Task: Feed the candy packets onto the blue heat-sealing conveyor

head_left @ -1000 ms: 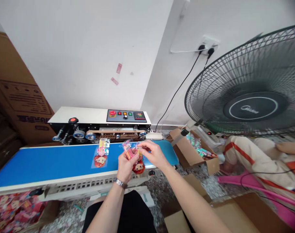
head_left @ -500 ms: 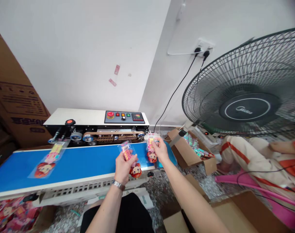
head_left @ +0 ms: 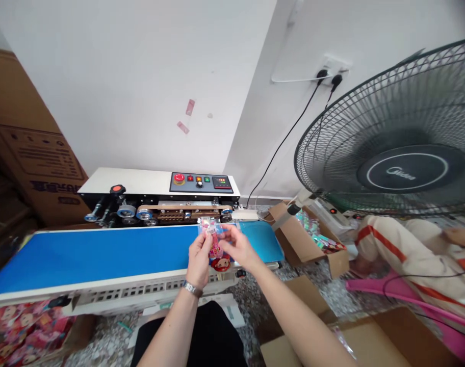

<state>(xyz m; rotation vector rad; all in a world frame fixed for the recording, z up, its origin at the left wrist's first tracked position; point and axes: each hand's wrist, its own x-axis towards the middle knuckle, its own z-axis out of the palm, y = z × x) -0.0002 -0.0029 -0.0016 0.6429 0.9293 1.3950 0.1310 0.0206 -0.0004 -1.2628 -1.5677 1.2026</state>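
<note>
My left hand (head_left: 199, 257) is closed on a clear plastic packet (head_left: 215, 248) with a pink printed card, a barcode and a red-haired cartoon face at its lower end. It holds the packet over the front right part of the blue conveyor belt (head_left: 113, 252). At the packet's right edge is my right hand (head_left: 238, 247), its thumb and fingers curved around that edge. Whether a second packet lies beneath, I cannot tell. Just behind the hands stands the band sealing machine (head_left: 140, 182), with rollers, a brown band and a lit control panel (head_left: 202, 182).
A large fan (head_left: 393, 153) stands at the right, near a seated person's legs (head_left: 393, 244) and a pink chair (head_left: 393, 293). Open cartons (head_left: 297, 237) hold shiny packets. Pink packets (head_left: 29, 326) fill a box below the belt's left end. Tall cartons (head_left: 41, 137) stand at left.
My right hand has moved left to the packet in my left hand. The packet on the belt's left part is gone from view. The packet formerly under my right hand no longer shows separately.
</note>
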